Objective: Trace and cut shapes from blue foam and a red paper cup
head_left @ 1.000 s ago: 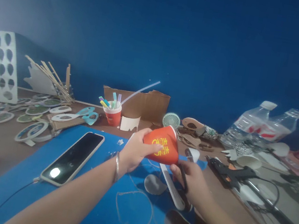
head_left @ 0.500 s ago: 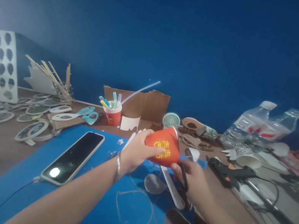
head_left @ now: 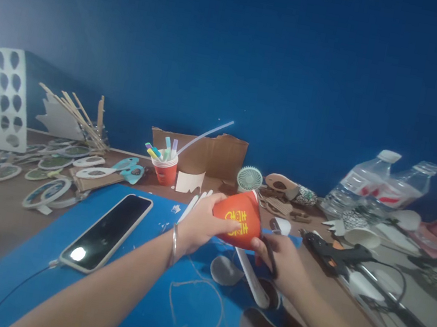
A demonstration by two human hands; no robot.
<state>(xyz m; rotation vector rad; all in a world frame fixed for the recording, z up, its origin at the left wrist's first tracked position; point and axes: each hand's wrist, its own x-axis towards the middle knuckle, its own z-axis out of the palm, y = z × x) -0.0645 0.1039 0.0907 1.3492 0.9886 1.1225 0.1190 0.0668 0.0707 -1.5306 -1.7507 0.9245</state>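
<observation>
The left hand [head_left: 201, 225] is gripping the red paper cup [head_left: 239, 220], turning it slightly toward the scissors [head_left: 269, 257] clasped in the right hand [head_left: 283, 262], so the cutting is progressing around the rim

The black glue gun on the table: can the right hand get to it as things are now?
Probably not at once: the right hand grips black scissors at the orange cup. The glue gun lies uncovered just beside it.
</observation>
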